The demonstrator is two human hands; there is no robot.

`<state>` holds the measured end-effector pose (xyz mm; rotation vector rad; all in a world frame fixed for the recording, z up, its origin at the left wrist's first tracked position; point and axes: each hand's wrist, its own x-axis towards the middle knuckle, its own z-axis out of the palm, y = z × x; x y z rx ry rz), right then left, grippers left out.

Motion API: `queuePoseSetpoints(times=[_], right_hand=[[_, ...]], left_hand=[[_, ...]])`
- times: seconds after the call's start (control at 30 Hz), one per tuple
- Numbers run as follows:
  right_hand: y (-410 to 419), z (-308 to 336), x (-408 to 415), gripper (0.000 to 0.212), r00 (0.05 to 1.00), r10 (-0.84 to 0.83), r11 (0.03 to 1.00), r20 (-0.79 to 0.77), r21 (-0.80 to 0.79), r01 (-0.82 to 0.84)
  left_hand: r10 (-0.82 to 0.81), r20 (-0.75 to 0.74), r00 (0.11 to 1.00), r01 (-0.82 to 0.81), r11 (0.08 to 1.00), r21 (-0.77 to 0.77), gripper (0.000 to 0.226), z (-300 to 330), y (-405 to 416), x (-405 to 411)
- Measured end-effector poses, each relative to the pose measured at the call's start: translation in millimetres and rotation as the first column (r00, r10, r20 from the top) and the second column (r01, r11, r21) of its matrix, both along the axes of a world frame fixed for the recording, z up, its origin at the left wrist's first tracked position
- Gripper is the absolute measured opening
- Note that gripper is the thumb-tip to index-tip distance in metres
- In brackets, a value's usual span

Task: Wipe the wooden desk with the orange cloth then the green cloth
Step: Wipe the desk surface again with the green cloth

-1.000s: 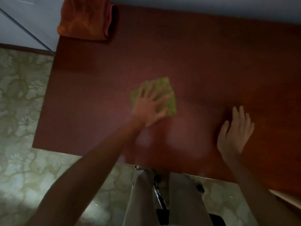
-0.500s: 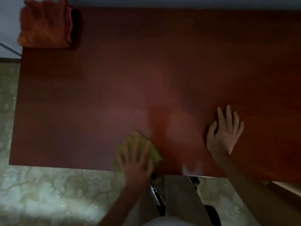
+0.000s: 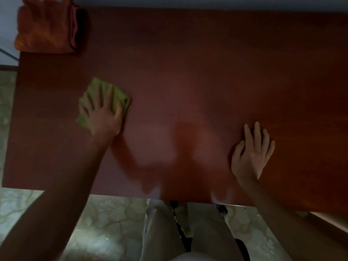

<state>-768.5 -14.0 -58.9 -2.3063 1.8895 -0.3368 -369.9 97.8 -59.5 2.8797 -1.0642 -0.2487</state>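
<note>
Fingers splayed flat, the left hand (image 3: 102, 113) has swept the green cloth (image 3: 117, 95) leftward from the desk's (image 3: 207, 63) near edge, while the straight-fingered right hand (image 3: 252, 155) apparently braces: pass 2 underway.

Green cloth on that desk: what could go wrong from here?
The left hand only presses flat on the green cloth, so the cloth could slip out or bunch. A stroke toward the far left corner might knock the orange cloth off the desk, since it sits at the edge.

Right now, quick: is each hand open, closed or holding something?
Left hand: open, fingers spread, pressing the green cloth flat on the wooden desk.
Right hand: open, resting flat on the desk, holding nothing.
</note>
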Motion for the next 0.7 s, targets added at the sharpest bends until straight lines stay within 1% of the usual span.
queuePoseSetpoints(times=[0.03, 0.07, 0.1, 0.13, 0.17, 0.2, 0.23, 0.3, 0.37, 0.4, 0.43, 0.47, 0.5, 0.57, 0.6, 0.67, 0.7], right_hand=[[0, 1, 0, 0.048, 1.000, 0.000, 1.000, -0.004, 0.007, 0.000], [0, 1, 0, 0.048, 1.000, 0.000, 1.000, -0.011, 0.014, 0.000], [0, 1, 0, 0.048, 1.000, 0.003, 1.000, -0.018, 0.018, -0.003], [0, 1, 1, 0.048, 1.000, 0.007, 1.000, -0.023, 0.021, -0.007], [0, 1, 0, 0.048, 1.000, 0.009, 1.000, -0.022, 0.026, -0.008], [-1, 1, 0, 0.047, 1.000, 0.009, 0.999, -0.013, 0.032, -0.008], [-1, 1, -1, 0.047, 1.000, 0.004, 0.999, 0.001, 0.037, -0.004], [0, 0, -1, 0.046, 1.000, -0.008, 0.999, 0.029, 0.034, 0.007], [-1, -1, 0, 0.045, 0.998, -0.016, 0.999, 0.065, 0.041, 0.014], [-2, -1, -1, 0.044, 0.997, -0.018, 0.999, 0.081, 0.045, 0.014], [-2, -2, -2, 0.044, 0.995, -0.018, 0.999, 0.094, 0.048, 0.014], [-2, -3, -3, 0.044, 0.994, -0.023, 0.999, 0.103, 0.051, 0.017], [-1, -3, -3, 0.045, 0.993, -0.031, 0.998, 0.117, 0.053, 0.025], [-3, -3, -6, 0.046, 0.982, -0.028, 0.999, 0.186, 0.050, 0.019], [-3, -3, -10, 0.047, 0.971, -0.002, 0.999, 0.240, 0.042, -0.009], [-8, 0, -24, 0.049, 0.940, 0.088, 0.995, 0.329, 0.020, -0.100], [-13, 3, -35, 0.049, 0.936, 0.121, 0.991, 0.330, 0.012, -0.132]], left_hand=[[-0.004, 0.020, 1.000, 0.004, 1.000, 0.004, 0.063, 1, 19, -16], [-0.066, 0.028, 0.997, 0.066, 0.998, 0.005, 0.061, 1, 34, -43], [-0.190, 0.016, 0.982, 0.191, 0.982, -0.003, 0.058, 1, 45, -79], [-0.353, -0.010, 0.936, 0.353, 0.936, -0.022, 0.056, 1, 53, -121], [-0.507, -0.054, 0.860, 0.506, 0.862, -0.035, 0.056, 3, 56, -166], [-0.613, -0.096, 0.784, 0.611, 0.790, -0.048, 0.057, 5, 56, -208], [-0.669, -0.117, 0.734, 0.667, 0.742, -0.063, 0.059, 8, 50, -242], [-0.730, -0.106, 0.675, 0.719, 0.683, -0.125, 0.060, 6, 17, -272], [-0.795, -0.089, 0.600, 0.781, 0.606, -0.151, 0.062, 1, -26, -267], [-0.822, -0.083, 0.564, 0.810, 0.570, -0.141, 0.062, 0, -44, -257], [-0.824, -0.076, 0.561, 0.815, 0.566, -0.120, 0.063, -1, -60, -242], [-0.794, -0.053, 0.606, 0.787, 0.608, -0.104, 0.064, -2, -74, -223], [-0.727, -0.023, 0.686, 0.722, 0.684, -0.103, 0.066, -3, -86, -200], [-0.505, -0.043, 0.862, 0.501, 0.861, -0.083, 0.069, -3, -92, -149], [-0.390, -0.048, 0.919, 0.387, 0.920, -0.068, 0.068, -2, -83, -125], [-0.239, -0.025, 0.971, 0.237, 0.970, -0.049, 0.065, -2, -51, -96], [-0.181, -0.006, 0.983, 0.181, 0.982, -0.047, 0.063, -2, -31, -93]])
